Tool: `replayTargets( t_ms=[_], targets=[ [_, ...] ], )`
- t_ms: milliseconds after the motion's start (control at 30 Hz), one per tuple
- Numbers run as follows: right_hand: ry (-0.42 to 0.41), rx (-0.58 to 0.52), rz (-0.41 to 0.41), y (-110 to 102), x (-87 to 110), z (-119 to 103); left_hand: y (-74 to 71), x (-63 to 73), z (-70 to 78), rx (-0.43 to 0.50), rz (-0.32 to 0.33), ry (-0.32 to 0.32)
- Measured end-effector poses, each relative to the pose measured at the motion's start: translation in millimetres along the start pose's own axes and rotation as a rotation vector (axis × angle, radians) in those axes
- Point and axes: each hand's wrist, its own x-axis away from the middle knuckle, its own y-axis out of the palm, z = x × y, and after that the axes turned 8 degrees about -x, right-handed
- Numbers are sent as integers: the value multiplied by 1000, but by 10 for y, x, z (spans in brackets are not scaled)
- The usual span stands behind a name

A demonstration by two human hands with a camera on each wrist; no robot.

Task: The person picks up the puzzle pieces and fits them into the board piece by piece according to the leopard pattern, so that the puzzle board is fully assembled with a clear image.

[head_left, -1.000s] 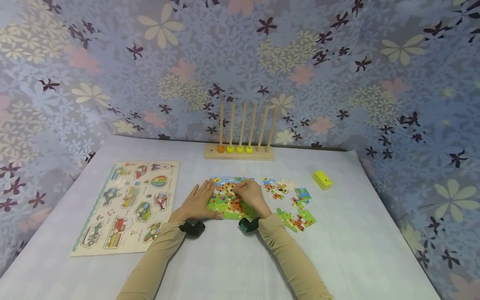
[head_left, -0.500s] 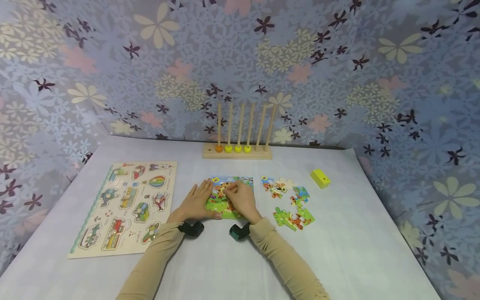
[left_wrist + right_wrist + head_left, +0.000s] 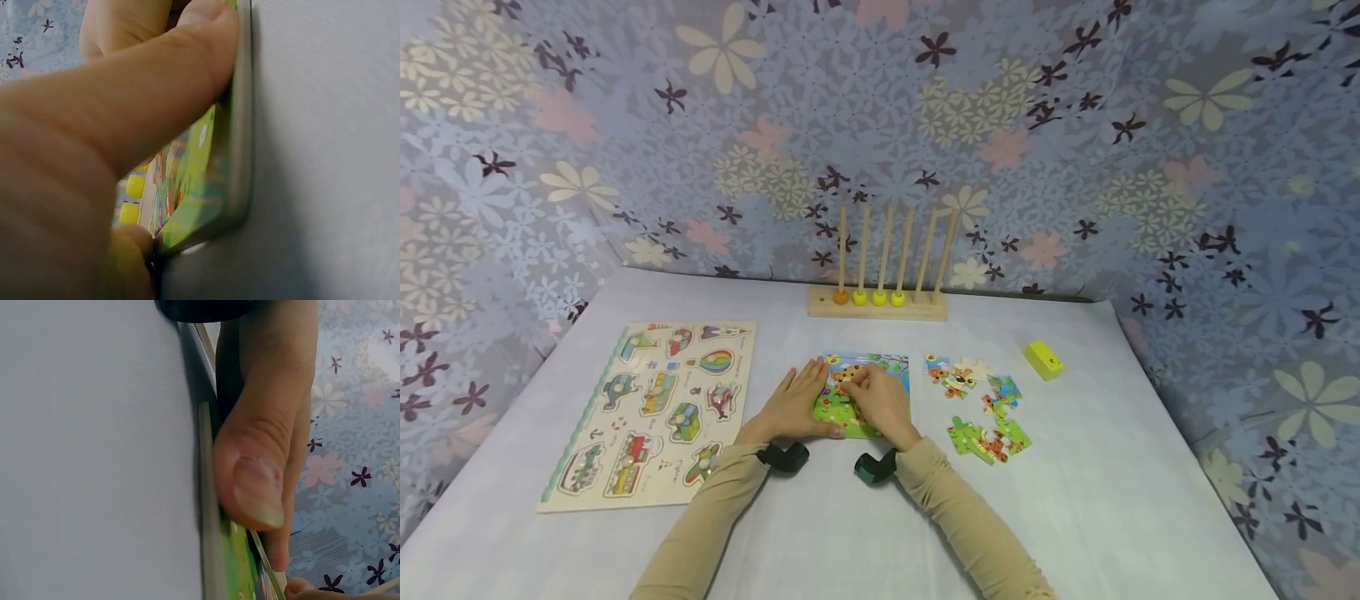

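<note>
A picture puzzle board (image 3: 835, 412) with a spotted animal and green grass lies flat in the middle of the table. My left hand (image 3: 793, 404) rests along its left side, fingers stretched out. The left thumb (image 3: 181, 62) lies at the near edge of the board in the left wrist view. Above the board, my right hand (image 3: 883, 407) pinches a thin puzzle piece (image 3: 265, 555) between thumb and fingers; its edge shows in the right wrist view. The hand hides the right half of the picture. Loose puzzle pieces (image 3: 987, 442) lie to the right.
At left lies a large peg-puzzle board (image 3: 651, 417) with vehicles. Behind stands a wooden bead rack (image 3: 877, 306) with upright rods and several beads. A yellow block (image 3: 1043, 360) sits at the right, and a floral cloth (image 3: 880, 125) hangs behind the table.
My right hand has moved left over the puzzle board, then shifted only slightly. The left hand has stayed in place at the board's left side.
</note>
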Motion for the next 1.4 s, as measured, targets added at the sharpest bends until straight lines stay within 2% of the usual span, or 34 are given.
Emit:
replayTargets(
  t_ms=[233, 467, 567, 733, 800, 900, 1033, 1133, 1267, 1400],
  targets=[
    [-20, 33, -9, -7, -23, 5, -20, 1, 5, -3, 3, 1],
    [-6, 72, -46, -10, -35, -4, -23, 8, 20, 13, 5, -6],
    [1, 13, -76, -54, -57, 17, -16, 4, 21, 10, 3, -10],
    [53, -247, -121, -278, -119, 120, -8, 0, 18, 11, 1, -15],
    [87, -329, -104, -399, -148, 174, -7, 1, 17, 11, -1, -18],
    [137, -367, -29, -578, -195, 282, -10, 2, 20, 7, -3, -23],
    [179, -364, 71, -804, -243, 436, -20, 7, 29, 15, 1, -19],
    [199, -324, 104, -950, -240, 559, -23, 10, 34, 16, -1, -19],
    [218, -225, 85, -1097, -210, 695, -19, 7, 37, 13, -2, -20],
    [250, -183, 27, -1195, -186, 750, -14, 7, 38, 7, -3, -20]
  ],
)
